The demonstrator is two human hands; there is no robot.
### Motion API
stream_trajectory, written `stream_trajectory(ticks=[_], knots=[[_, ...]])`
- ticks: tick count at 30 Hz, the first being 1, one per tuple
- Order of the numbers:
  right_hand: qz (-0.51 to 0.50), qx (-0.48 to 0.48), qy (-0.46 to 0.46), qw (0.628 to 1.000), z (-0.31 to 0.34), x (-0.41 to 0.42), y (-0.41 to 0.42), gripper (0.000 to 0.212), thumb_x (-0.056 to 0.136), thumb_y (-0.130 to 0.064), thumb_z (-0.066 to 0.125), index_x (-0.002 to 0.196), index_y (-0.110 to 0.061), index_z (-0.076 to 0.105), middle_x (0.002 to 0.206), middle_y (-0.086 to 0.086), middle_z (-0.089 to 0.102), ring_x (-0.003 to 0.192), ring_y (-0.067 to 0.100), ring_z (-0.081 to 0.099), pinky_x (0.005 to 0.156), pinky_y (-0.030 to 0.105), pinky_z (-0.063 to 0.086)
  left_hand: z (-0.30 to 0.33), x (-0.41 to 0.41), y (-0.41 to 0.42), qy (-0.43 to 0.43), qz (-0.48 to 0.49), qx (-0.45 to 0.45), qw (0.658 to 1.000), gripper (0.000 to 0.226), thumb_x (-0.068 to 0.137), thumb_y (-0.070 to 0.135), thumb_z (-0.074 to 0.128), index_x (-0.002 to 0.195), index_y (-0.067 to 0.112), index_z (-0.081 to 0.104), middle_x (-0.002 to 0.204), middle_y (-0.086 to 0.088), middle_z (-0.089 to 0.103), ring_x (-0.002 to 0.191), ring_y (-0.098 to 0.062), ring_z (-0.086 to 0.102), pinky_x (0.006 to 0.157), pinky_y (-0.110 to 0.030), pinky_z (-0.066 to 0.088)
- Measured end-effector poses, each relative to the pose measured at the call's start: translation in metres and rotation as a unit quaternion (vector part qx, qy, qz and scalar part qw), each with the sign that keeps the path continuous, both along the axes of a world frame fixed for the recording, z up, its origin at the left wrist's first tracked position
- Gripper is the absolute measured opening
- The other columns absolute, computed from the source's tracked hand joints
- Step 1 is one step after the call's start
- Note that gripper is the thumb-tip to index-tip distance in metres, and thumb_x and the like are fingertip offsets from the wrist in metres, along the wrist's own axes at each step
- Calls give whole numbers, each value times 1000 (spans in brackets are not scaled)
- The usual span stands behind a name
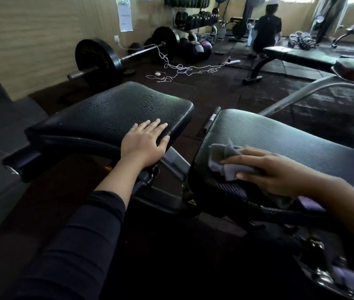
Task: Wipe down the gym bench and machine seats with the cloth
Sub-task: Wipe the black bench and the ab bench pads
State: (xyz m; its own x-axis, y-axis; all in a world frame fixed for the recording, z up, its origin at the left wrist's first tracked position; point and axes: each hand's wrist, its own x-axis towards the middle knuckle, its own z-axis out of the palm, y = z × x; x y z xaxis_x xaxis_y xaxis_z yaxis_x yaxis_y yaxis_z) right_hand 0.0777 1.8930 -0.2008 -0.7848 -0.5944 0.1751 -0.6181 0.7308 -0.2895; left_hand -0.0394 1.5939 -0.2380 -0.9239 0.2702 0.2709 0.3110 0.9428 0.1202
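Two black bench pads lie in front of me. The left seat pad [111,109] is textured and beaded with water droplets. My left hand [145,141] rests flat on its near right corner, fingers straight. The right pad [280,135] is ribbed and longer. A grey cloth [221,158] lies crumpled on its near left end. My right hand [269,169] presses the cloth down onto the pad with fingers extended, thumb along the cloth's near edge.
A loaded barbell [115,59] lies on the dark floor by the wall, with a tangled white cord [182,70] beyond the pads. A flat bench [297,56] stands far right. A person [267,31] crouches near the dumbbell rack [195,18]. A metal frame bar [301,94] crosses right.
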Motion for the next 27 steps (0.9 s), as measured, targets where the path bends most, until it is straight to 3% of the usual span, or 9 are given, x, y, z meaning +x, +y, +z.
stream_trajectory(ticks=[3,7,13,19,23,27], knots=[[-74,-3,-16,997,2,-39,14,46,90,-60,39,132,-43,48,130,-24,47,127,3,43,109,27,32,0,1,0,-1,6,-6,1000,52,100,50,26,150,37,26,160,13,18,147,-10,13,120,-35,6],[-72,-11,-6,997,1,-82,4,48,87,-55,44,129,-36,54,129,-16,53,125,7,47,107,36,36,0,2,1,4,15,9,1000,50,100,50,29,149,39,29,158,15,21,147,-8,14,120,-33,6],[-37,-25,22,999,-1,-97,-5,36,92,-36,53,128,-30,56,120,-20,48,117,1,41,99,21,28,3,5,4,-6,25,13,1000,49,100,50,30,148,41,29,158,18,21,147,-6,12,121,-33,4],[-44,-45,52,997,-5,-103,-11,44,87,-48,43,123,-28,59,113,-19,51,108,5,48,92,26,36,4,2,3,-28,19,24,999,49,100,51,31,148,43,28,158,19,19,147,-5,9,121,-32,1],[-51,-39,49,997,-4,-105,-18,35,92,-33,52,125,-22,59,118,-10,56,111,7,47,94,23,32,8,3,-1,-36,5,33,999,49,101,49,32,148,41,29,159,16,19,148,-6,9,120,-32,0],[-100,-54,26,993,0,-109,-33,33,95,-31,52,126,-23,57,121,-4,58,113,16,53,91,20,31,14,4,-12,-59,0,37,998,47,102,48,26,148,42,29,160,15,18,147,-5,8,120,-38,-2]])
